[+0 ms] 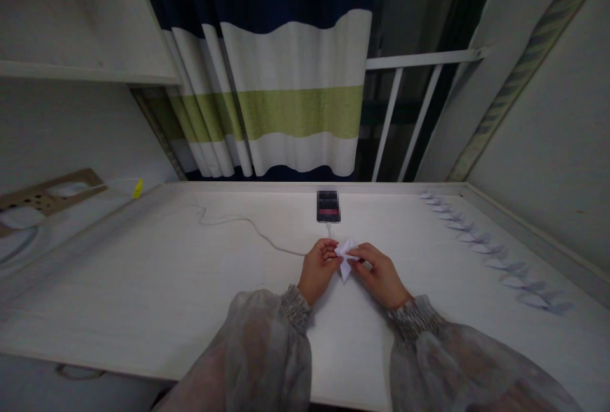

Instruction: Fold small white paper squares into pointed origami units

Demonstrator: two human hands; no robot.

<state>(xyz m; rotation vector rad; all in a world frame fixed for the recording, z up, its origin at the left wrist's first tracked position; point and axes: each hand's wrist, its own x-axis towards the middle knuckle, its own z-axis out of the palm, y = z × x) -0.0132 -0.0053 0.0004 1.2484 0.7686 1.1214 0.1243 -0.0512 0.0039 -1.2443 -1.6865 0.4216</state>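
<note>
A small folded piece of white paper [345,255] is held between both hands above the middle of the white desk [190,285]. My left hand [318,269] pinches its left side with curled fingers; a ring shows on one finger. My right hand [379,272] grips the right side, fingers closed on the fold. The paper's pointed tip hangs down between the hands. Both wrists come out of sheer grey sleeves with gathered cuffs.
A phone [328,205] lies just beyond the hands, its white cable [248,224] trailing left across the desk. A row of several folded paper figures [495,259] runs along the right side. A striped curtain [290,81] and a white railing [419,81] stand behind.
</note>
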